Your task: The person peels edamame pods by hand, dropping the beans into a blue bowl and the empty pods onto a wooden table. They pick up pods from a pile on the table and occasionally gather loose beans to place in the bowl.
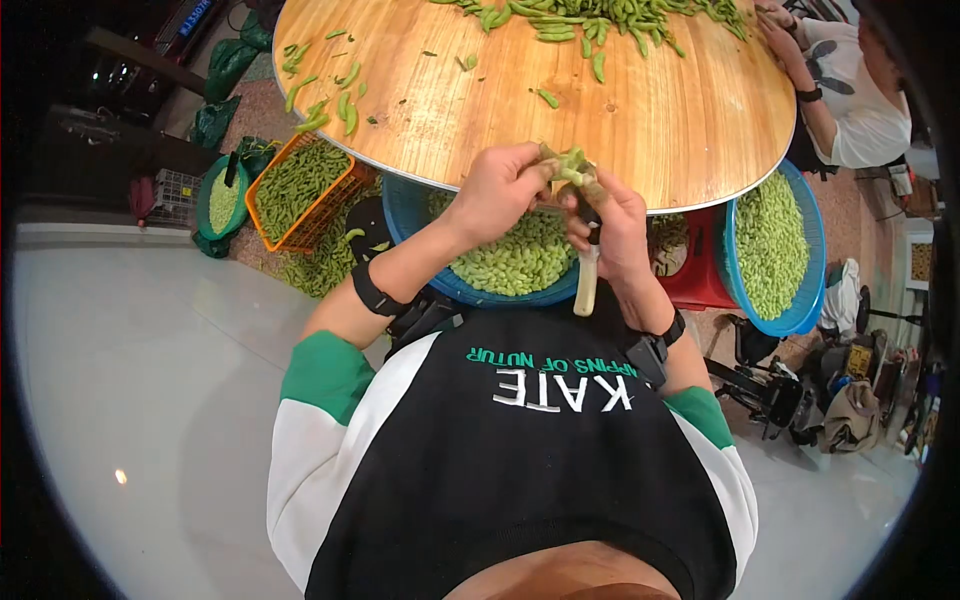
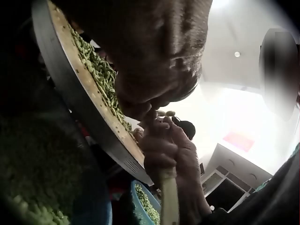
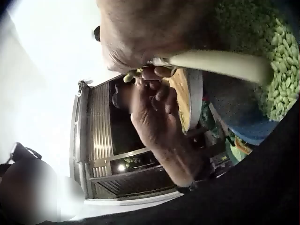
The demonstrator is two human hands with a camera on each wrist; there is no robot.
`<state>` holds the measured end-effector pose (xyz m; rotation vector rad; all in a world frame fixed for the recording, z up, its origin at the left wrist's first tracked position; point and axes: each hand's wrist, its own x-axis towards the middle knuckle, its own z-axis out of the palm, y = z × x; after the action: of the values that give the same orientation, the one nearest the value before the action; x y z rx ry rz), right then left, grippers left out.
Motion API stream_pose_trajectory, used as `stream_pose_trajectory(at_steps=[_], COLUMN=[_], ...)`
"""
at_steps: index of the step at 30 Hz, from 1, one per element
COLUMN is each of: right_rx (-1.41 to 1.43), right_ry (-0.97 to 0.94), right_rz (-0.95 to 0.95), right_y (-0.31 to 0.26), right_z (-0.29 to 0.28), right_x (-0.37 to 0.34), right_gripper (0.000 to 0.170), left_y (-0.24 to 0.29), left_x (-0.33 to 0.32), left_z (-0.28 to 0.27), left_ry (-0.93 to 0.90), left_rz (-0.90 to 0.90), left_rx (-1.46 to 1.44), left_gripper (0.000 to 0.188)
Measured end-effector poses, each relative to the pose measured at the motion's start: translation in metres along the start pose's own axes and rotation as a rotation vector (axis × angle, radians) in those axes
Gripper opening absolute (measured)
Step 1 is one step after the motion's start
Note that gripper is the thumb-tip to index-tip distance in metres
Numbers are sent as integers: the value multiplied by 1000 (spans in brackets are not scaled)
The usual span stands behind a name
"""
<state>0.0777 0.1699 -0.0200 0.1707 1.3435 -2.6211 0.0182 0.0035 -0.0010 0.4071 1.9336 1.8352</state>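
My left hand (image 1: 505, 190) pinches a green bean pod (image 1: 572, 165) between thumb and fingertips, close over the near edge of the round wooden table (image 1: 430, 120). The fingers of my right hand (image 1: 618, 228) curl round what looks like a small knife (image 1: 587, 280), its pale handle pointing down toward my chest. Its working end is hidden among the fingers. The two hands meet at the pod, fingertips close together. Below them a blue basin (image 1: 470, 293) holds shelled pale green beans (image 1: 515, 262); the right wrist view also shows these beans (image 3: 283, 65).
Pods (image 1: 590, 25) are heaped at the table's far side, with some scattered at left. An orange crate (image 1: 262, 205) of pods and a green basin (image 1: 238, 215) stand on the left. Another blue basin (image 1: 735, 270) of beans is at right. A person (image 1: 850, 90) sits far right.
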Motion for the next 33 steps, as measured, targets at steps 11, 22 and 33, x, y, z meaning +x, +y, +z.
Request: stream_pose_trajectory(at_steps=[11, 22, 33], right_rx=[-370, -579, -848], right_ry=[7, 2, -302], right_rz=[-100, -83, -74], right_y=[0, -1, -7], right_z=[-1, -2, -8], right_x=[6, 2, -13], right_gripper=[24, 33, 32], left_y=[0, -10, 26], left_x=[-16, -28, -24], left_z=[8, 5, -99], left_ry=[112, 109, 249], left_rz=[483, 750, 611], left_rx=[573, 738, 1418], left_gripper=[6, 13, 28])
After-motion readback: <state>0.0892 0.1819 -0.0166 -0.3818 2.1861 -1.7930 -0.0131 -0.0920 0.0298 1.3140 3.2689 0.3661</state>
